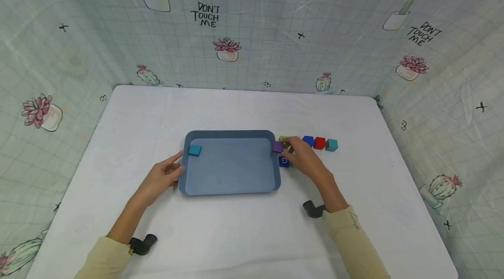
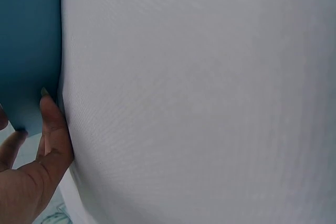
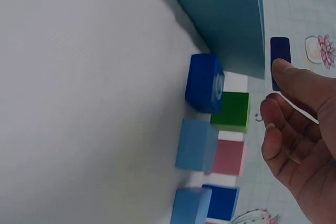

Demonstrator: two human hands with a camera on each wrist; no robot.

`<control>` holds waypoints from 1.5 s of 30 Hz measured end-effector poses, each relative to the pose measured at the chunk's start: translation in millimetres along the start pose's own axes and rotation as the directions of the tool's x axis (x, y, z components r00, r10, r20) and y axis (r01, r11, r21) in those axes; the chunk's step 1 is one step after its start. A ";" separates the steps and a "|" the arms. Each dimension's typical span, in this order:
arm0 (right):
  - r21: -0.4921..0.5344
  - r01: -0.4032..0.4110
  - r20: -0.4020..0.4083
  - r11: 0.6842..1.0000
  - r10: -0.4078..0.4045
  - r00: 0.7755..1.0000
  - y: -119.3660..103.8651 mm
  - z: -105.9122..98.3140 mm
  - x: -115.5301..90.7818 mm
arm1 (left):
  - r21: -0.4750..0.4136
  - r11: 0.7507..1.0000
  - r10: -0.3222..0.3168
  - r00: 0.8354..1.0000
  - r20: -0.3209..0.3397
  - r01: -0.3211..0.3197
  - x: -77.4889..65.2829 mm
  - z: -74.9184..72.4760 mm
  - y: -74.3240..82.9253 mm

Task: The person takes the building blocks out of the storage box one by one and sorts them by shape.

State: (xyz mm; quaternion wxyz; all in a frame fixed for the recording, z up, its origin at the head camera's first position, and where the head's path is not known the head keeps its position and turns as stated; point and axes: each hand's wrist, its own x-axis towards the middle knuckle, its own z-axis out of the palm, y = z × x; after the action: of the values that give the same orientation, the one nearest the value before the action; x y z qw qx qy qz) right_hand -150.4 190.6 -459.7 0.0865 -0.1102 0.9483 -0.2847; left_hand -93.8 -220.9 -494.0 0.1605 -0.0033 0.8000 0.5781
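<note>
A purple block (image 1: 277, 146) is pinched between the thumb and fingers of my right hand (image 1: 302, 156), overlapping the right rim of the blue-grey tray (image 1: 232, 169) in the head view. In the right wrist view the block (image 3: 280, 51) is raised above the other blocks. My left hand (image 1: 163, 176) touches the tray's left end, its thumb (image 2: 52, 116) against the outer wall and fingertips at the rim. Inside the tray, near its left end, lies a light blue block (image 1: 194, 150).
Right of the tray lie a dark blue block (image 1: 284, 162), a green block (image 1: 282, 138), a blue block (image 1: 308, 141), a red block (image 1: 320, 143) and a teal block (image 1: 331, 145). My right hand partly covers this group. A printed cloth (image 1: 260, 38) hangs behind the white table (image 1: 236, 235).
</note>
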 end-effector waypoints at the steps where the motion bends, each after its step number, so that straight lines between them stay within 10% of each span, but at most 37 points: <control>1: 0.001 -0.011 0.003 1.000 0.011 1.000 1.7 -0.7 -1.0 | -0.002 1.000 -0.001 1.000 0.000 0.001 0.1 0.0 0.3; 45: -0.079 -0.169 -0.085 0.982 0.162 0.983 98.3 -40.0 -47.9 | -0.004 1.000 -0.023 1.000 0.013 0.023 1.1 -1.5 6.4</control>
State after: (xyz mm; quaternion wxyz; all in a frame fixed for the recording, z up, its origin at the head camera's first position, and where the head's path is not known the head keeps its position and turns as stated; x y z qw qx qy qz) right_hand -129.2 303.8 -476.9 0.0680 -0.0234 0.9682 -0.2396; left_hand -96.5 -220.0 -488.0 0.1722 -0.0092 0.7977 0.5779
